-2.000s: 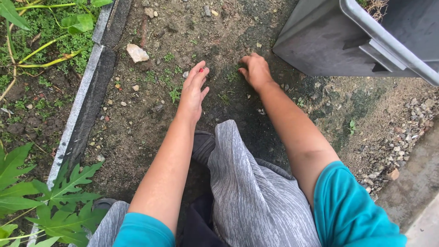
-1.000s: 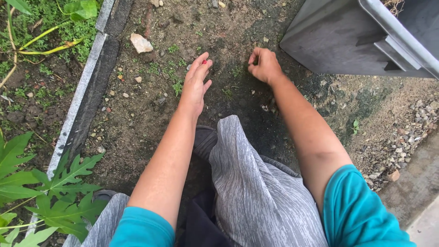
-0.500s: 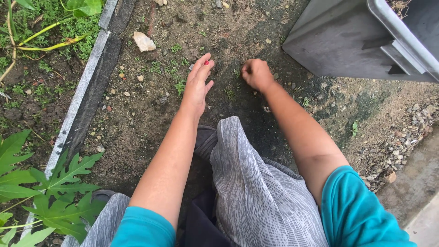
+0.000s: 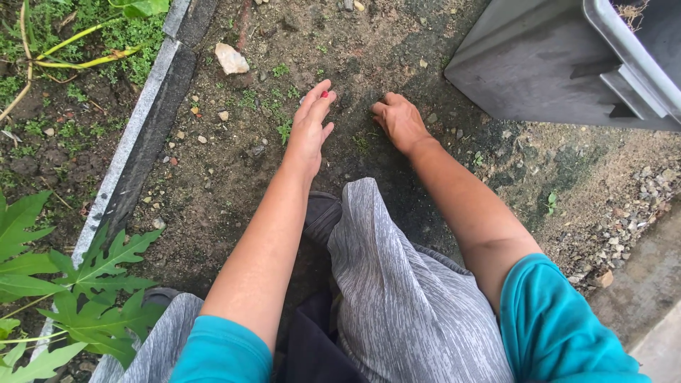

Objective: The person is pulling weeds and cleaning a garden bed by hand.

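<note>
Both hands are reaching down to a patch of dark soil [image 4: 355,50] in the head view. Left hand [image 4: 310,131] is stretching forward with fingers straight and together, edge-on to the ground, holding nothing; its tips are lying just beside small green weeds [image 4: 284,128]. Right hand [image 4: 401,122] is resting knuckles-up on the soil, fingers curled under; whether it is pinching anything, I cannot tell. A tiny weed [image 4: 362,142] is sitting between the two hands.

To the right, a grey bin [image 4: 525,64] is standing near the right hand, its rim running off the top corner. A pale stone [image 4: 232,58] is lying beyond the left hand. A grey curb [image 4: 135,142] is dividing the soil from a planted bed with lobed leaves [image 4: 99,284]. Gravel [image 4: 624,227] is lying at the right. Grey trousers [image 4: 397,284] are filling the bottom.
</note>
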